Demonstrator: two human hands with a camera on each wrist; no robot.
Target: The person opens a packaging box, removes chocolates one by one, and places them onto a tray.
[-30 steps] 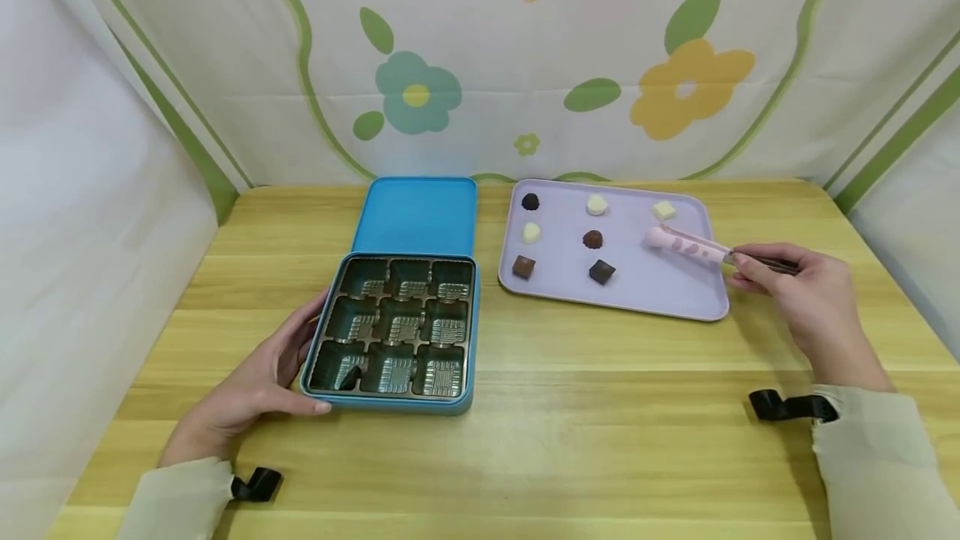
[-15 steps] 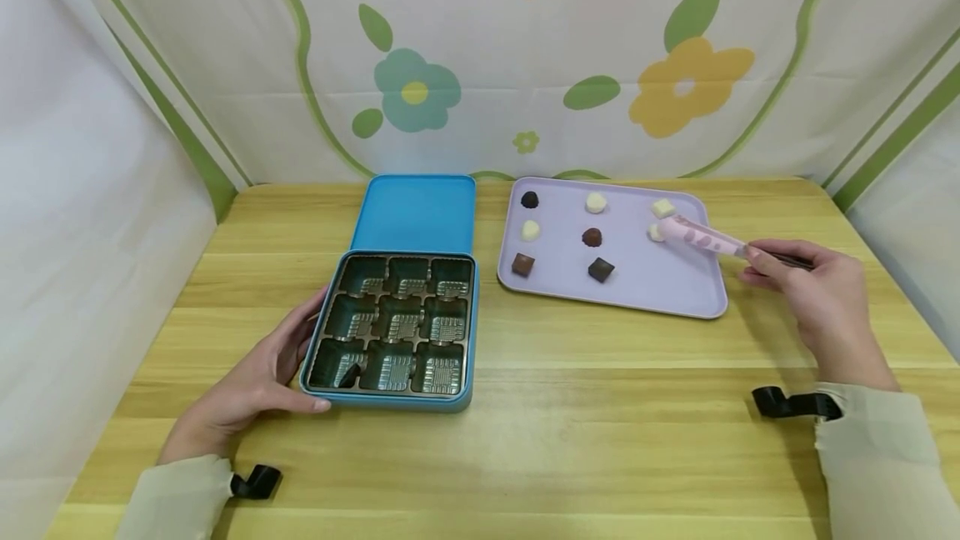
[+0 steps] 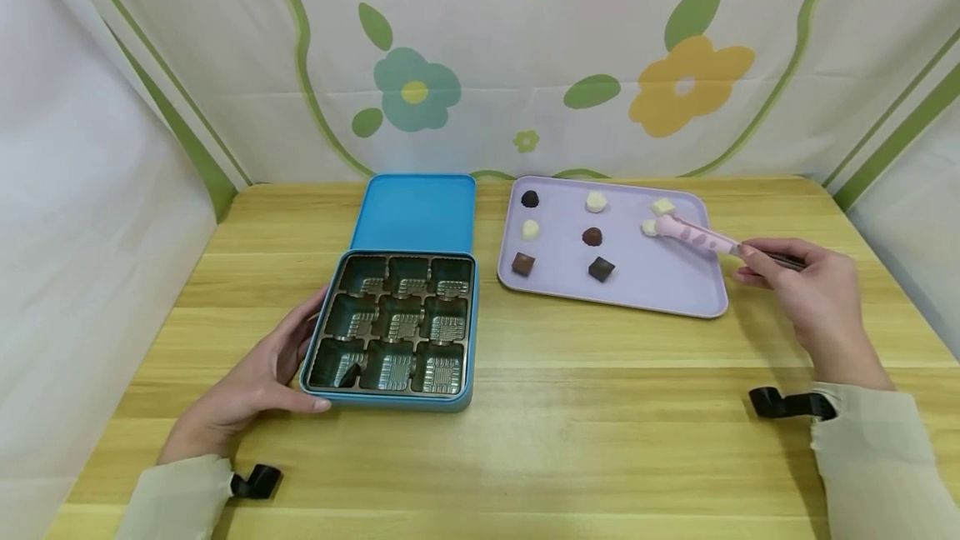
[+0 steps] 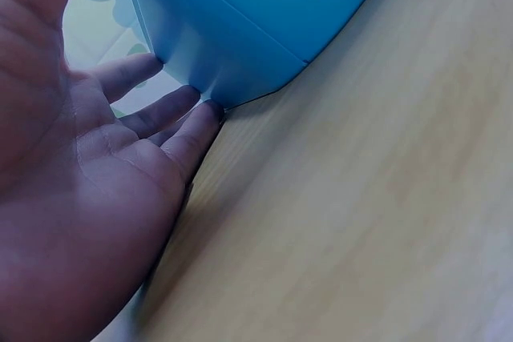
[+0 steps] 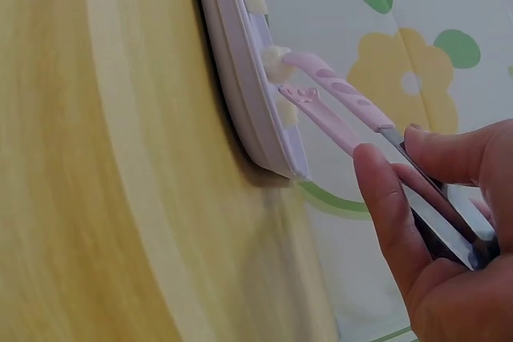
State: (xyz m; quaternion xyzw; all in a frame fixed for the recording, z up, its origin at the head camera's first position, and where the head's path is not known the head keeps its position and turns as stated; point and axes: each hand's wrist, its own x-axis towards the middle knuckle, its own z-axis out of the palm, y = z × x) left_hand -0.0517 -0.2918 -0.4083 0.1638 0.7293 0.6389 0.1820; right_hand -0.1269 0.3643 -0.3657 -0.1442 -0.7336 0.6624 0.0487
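Observation:
My left hand (image 3: 262,382) holds the near left corner of a blue tin box (image 3: 467,397), fingertips on its left side and thumb along the front. Inside the box is a dark plastic insert (image 3: 417,345) with several square compartments. A dark wedge-shaped patch (image 3: 350,377) shows in its near left compartment; I cannot tell what it is. My right hand (image 3: 813,294) pinches pink-tipped metal tongs (image 3: 697,235) over the lilac tray (image 3: 660,294). In the right wrist view, the tongs' tips stand apart at a round white chocolate (image 5: 276,62). A square white chocolate (image 3: 663,207) lies just behind.
Several other chocolates sit on the tray, among them a brown ridged one (image 3: 592,237), a dark square (image 3: 602,269) and a white heart-like one (image 3: 530,229). The blue lid (image 3: 417,213) lies behind the box. A flowered cloth (image 3: 480,48) hangs beyond the wooden table (image 3: 570,440).
The right hand with the tongs shifted right and slightly back, then a little left, uncovering the round white chocolate at the tips. The left hand and box stayed in place.

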